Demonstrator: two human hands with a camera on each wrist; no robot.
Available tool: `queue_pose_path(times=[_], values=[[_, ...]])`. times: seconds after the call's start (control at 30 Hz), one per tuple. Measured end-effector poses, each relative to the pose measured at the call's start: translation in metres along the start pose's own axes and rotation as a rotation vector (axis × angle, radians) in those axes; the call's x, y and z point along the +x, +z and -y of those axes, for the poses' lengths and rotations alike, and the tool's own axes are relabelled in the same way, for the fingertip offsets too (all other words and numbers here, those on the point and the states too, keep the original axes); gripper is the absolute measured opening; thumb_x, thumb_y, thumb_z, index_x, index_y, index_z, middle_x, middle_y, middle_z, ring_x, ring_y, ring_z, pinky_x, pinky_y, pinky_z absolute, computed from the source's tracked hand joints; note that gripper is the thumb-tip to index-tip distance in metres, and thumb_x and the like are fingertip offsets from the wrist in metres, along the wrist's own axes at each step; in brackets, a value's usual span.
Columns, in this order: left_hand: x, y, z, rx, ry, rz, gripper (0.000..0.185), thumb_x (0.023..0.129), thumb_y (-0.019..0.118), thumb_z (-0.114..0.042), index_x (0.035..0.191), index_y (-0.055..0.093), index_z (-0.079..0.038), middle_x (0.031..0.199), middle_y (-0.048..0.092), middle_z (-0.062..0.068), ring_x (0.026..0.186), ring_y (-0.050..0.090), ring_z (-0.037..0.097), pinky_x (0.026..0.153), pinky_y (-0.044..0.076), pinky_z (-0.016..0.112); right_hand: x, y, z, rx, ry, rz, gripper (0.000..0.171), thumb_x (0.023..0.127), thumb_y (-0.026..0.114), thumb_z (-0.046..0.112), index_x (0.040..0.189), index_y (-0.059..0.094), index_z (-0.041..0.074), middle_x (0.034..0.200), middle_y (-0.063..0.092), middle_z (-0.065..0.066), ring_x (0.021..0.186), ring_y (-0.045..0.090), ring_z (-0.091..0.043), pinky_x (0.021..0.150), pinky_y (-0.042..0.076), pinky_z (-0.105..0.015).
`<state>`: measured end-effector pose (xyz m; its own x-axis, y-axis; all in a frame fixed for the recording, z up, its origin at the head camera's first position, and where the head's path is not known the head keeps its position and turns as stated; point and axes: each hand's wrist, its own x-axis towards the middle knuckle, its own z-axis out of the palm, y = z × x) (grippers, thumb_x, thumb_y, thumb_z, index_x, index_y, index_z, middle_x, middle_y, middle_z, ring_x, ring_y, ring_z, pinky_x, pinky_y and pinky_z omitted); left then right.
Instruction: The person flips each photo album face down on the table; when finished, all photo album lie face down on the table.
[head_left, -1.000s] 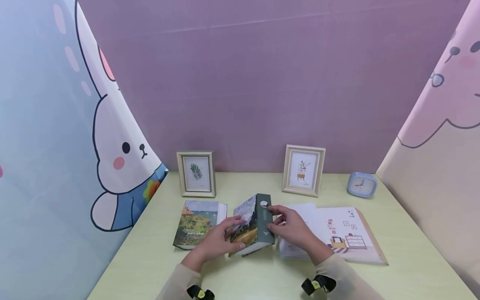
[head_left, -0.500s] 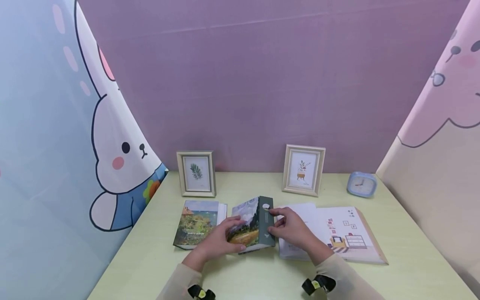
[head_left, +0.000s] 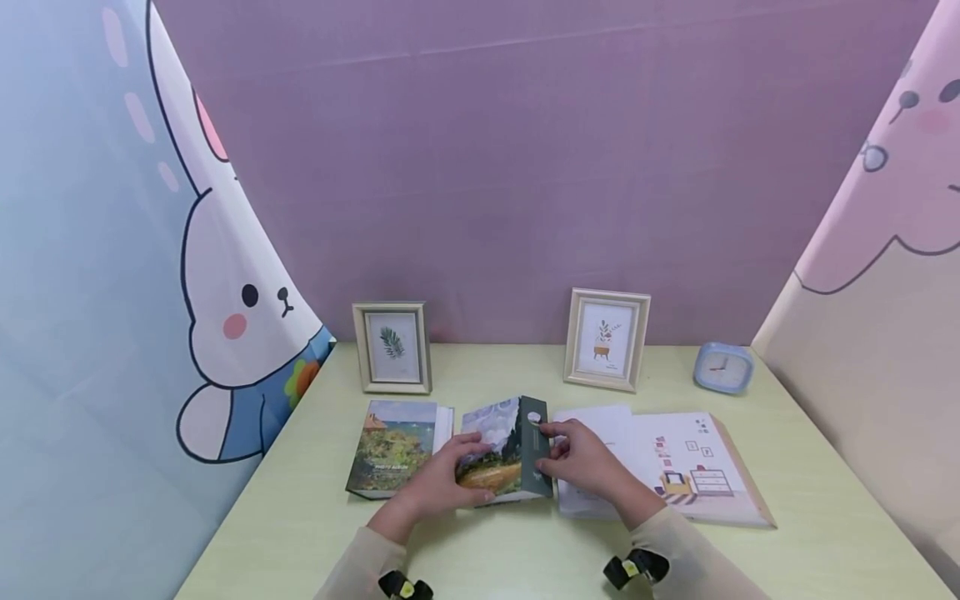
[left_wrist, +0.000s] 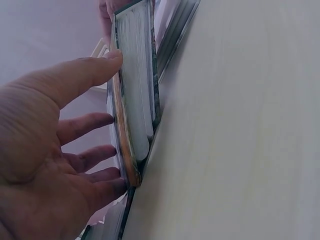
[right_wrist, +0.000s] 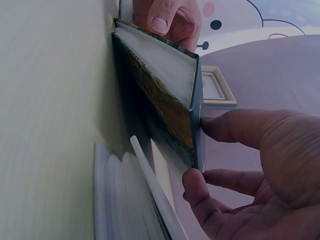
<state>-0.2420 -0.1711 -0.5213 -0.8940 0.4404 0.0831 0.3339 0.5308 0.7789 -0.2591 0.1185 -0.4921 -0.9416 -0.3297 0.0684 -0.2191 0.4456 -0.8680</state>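
— Green spine, painted cover: where is this photo album (head_left: 504,450) now?

— It is in the middle of the pale table (head_left: 525,558), tilted, with its near edge on the surface, between a second album (head_left: 392,450) on the left and an open book (head_left: 675,467) on the right. Left hand (head_left: 438,483) lies with almost straight fingers against the painted cover. Right hand (head_left: 585,458) touches the spine side with relaxed fingers; neither hand is clamped around it.

— How to handle it well?

— I think both palms should keep equal pressure, so the album does not slip or fall onto the open book. Lowering it slowly, with the bottom edge as a pivot, seems safest.

— Any writing?

— The left album shows small letters near its bottom, probably "PHOTO ALBUM", but too small to be sure. The spine has a white round mark and a thin line of text, not readable. The blue clock (head_left: 723,368) at the far right shows no readable numbers.
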Motion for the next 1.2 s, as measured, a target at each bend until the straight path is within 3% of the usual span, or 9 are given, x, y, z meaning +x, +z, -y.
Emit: queue_pose_path(times=[0.53, 1.2], values=[[0.0007, 0.0028, 0.0035, 0.027, 0.012, 0.016, 0.078, 0.083, 0.088, -0.042, 0.149, 0.058, -0.013, 0.165, 0.036, 0.013, 0.147, 0.037, 0.045, 0.116, 0.031, 0.07, -0.0017, 0.0027, -0.0017, -0.099, 0.014, 0.043, 0.06, 0.086, 0.085, 0.007, 0.139, 0.061, -0.008, 0.109, 0.054, -0.017, 0.082, 0.06, -0.019, 0.056, 0.053, -0.03], [0.0002, 0.0035, 0.0013, 0.042, -0.022, 0.007, 0.078, 0.082, 0.09, -0.039, 0.148, 0.058, -0.013, 0.165, 0.036, 0.01, 0.147, 0.037, 0.045, 0.116, 0.031, 0.07, -0.0026, 0.0043, -0.0005, -0.112, 0.026, 0.047, 0.062, 0.084, 0.086, 0.005, 0.139, 0.061, -0.008, 0.116, 0.053, -0.02, 0.084, 0.064, -0.017, 0.061, 0.057, -0.03]])
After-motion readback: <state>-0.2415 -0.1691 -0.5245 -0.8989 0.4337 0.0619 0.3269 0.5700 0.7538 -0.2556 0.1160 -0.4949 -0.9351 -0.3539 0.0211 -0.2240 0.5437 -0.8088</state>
